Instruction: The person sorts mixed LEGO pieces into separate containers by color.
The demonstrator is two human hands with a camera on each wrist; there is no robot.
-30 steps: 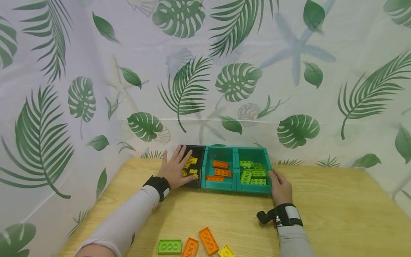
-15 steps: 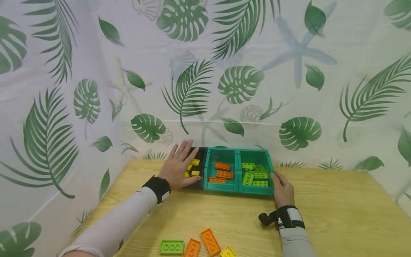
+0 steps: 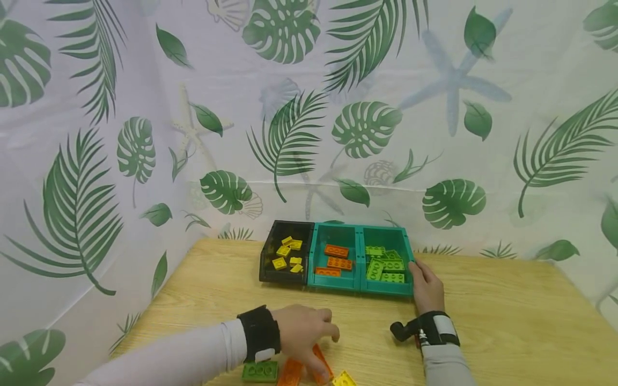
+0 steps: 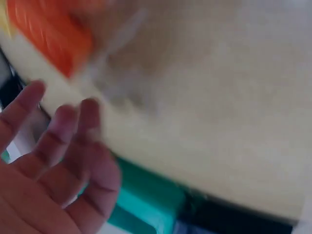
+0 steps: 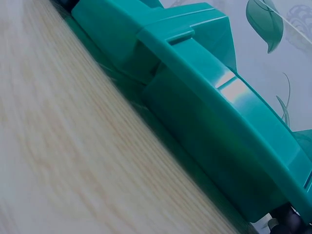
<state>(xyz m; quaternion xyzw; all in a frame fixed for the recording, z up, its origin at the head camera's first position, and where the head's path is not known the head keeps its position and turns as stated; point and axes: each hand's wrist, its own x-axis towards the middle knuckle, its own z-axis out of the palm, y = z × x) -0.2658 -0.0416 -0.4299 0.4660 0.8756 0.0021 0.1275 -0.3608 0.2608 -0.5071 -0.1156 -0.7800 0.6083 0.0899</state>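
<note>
My left hand (image 3: 304, 329) is low over the loose bricks at the front of the table, fingers bent and spread, nothing gripped. Its thumb overlaps an orange brick (image 3: 319, 360) in the head view; the left wrist view has the fingertips apart from an orange brick (image 4: 51, 39). Beside these lie another orange brick (image 3: 289, 373), a green brick (image 3: 259, 371) and a yellow brick (image 3: 344, 379). My right hand (image 3: 428, 287) holds the right side of the teal bin (image 3: 386, 289), which contains green bricks (image 3: 376, 268). The right wrist view shows only the teal bin wall (image 5: 204, 131), no fingers.
Left of it, a second teal bin (image 3: 333, 282) holds orange bricks (image 3: 339, 262). A black bin (image 3: 285, 277) with several yellow bricks (image 3: 283, 250) adjoins that one. A leaf-print curtain (image 3: 309, 134) hangs behind the wooden table (image 3: 502, 311).
My left hand has left the black bin and come down toward the front, over the loose bricks. My right hand stays at the teal bin's side.
</note>
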